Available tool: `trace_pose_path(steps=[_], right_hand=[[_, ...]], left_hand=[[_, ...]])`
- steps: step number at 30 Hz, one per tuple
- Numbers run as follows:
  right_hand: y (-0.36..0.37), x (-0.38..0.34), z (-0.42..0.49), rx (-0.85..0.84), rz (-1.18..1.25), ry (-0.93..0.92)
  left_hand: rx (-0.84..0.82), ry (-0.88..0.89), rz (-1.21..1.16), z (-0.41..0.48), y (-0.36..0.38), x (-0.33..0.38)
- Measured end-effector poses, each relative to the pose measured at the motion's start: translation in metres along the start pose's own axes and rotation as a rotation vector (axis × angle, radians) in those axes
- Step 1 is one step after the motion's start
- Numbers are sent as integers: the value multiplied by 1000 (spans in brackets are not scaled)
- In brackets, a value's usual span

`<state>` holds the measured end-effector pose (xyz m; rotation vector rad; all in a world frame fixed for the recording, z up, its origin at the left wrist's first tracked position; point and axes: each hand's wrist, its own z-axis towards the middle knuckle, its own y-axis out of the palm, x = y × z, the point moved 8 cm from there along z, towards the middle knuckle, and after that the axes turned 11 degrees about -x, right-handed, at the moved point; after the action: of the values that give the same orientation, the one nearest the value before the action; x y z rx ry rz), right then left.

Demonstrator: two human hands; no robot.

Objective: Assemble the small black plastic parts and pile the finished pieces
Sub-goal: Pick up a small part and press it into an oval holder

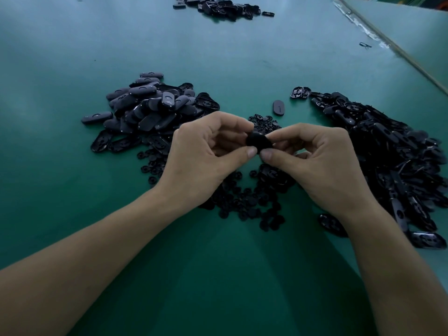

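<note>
Black part pinched between fingers of left hand and right hand; heaps crowd both sides.

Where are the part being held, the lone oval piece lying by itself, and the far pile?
held part (258,141): head view, dark middle.
lone oval piece (278,107): head view, flat top.
far pile (223,7): head view, centre.

Both forearms are bare to the hands, no sleeves showing.
</note>
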<state>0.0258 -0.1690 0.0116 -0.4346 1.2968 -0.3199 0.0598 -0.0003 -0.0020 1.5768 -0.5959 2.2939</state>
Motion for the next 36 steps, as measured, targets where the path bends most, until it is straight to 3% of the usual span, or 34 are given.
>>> trace_pose_path(steps=[15, 24, 36], right_hand=[[4, -13, -1, 31, -181, -58], [5, -21, -4, 91, -100, -109], [7, -12, 0, 9, 50, -39]], left_hand=[[16, -25, -9, -1, 3, 1], [12, -14, -95, 0, 3, 1], [15, -27, -76, 0, 2, -1]])
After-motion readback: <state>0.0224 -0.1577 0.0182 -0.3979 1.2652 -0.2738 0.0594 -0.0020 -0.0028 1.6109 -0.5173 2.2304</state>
